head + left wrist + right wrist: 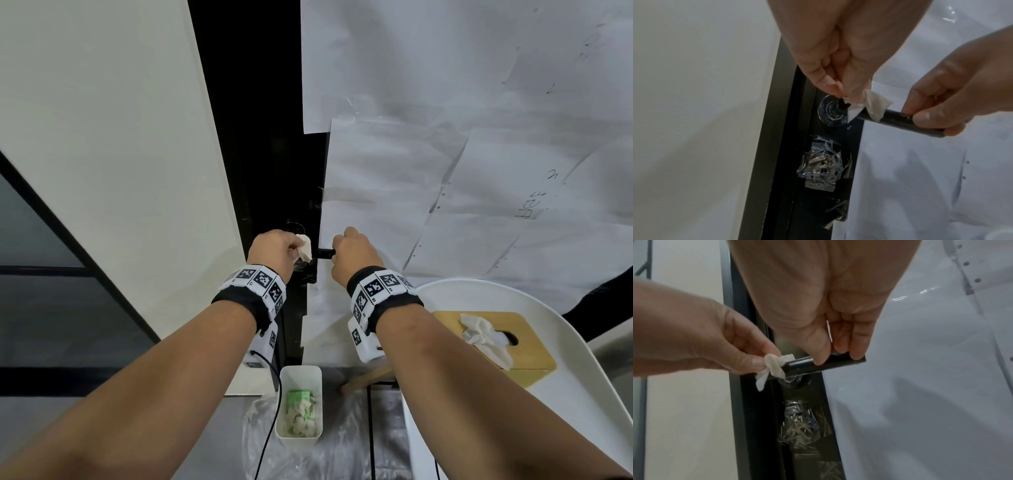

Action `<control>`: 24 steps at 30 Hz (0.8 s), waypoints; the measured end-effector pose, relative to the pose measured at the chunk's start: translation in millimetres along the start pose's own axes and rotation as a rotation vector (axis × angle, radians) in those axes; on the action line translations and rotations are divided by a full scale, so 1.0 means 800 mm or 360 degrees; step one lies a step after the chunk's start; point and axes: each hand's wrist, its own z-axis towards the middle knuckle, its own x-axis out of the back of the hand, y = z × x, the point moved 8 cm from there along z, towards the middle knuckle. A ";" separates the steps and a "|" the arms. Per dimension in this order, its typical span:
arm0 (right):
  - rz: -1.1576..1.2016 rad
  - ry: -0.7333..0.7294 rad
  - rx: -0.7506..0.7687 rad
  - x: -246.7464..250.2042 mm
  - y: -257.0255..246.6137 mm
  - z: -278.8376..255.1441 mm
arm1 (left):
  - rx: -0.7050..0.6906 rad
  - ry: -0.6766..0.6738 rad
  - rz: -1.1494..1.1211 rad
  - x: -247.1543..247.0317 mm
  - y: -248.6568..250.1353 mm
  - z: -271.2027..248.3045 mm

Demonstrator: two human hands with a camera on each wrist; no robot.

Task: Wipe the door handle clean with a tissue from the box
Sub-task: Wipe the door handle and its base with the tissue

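A black lever door handle (324, 253) (898, 119) (803, 364) sticks out from a dark door edge. My left hand (274, 251) (840, 91) (754, 360) pinches a crumpled white tissue (306, 249) (869, 104) (774, 366) against the handle's inner end, near its round base plate (830, 112). My right hand (352, 255) (920, 115) (836, 352) grips the handle's outer end between thumb and fingers. A tan tissue box (534, 342) with a tissue sticking out of its slot lies on a white chair seat (582, 394) at the lower right.
White paper sheets (462, 137) under clear film cover the door to the right. A white wall panel (102, 137) stands at the left. Crumpled clear tape (822, 165) (799, 426) covers the lock below the handle. A white bin (300, 406) with used tissues stands on the floor below.
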 end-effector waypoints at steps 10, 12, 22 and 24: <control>0.0471 0.0047 0.0175 0.001 -0.042 0.008 | 0.0013 0.0073 -0.0089 0.008 -0.008 0.006; 0.0362 0.0052 0.0204 -0.004 -0.051 0.010 | 0.0013 0.0093 -0.0109 0.011 -0.010 0.005; 0.0113 0.0082 0.0108 0.007 -0.027 0.003 | 0.0242 -0.0006 -0.0081 0.000 -0.030 0.015; 0.0084 0.0046 0.0139 0.002 -0.030 0.001 | 0.0264 -0.0024 -0.0083 -0.002 -0.033 0.018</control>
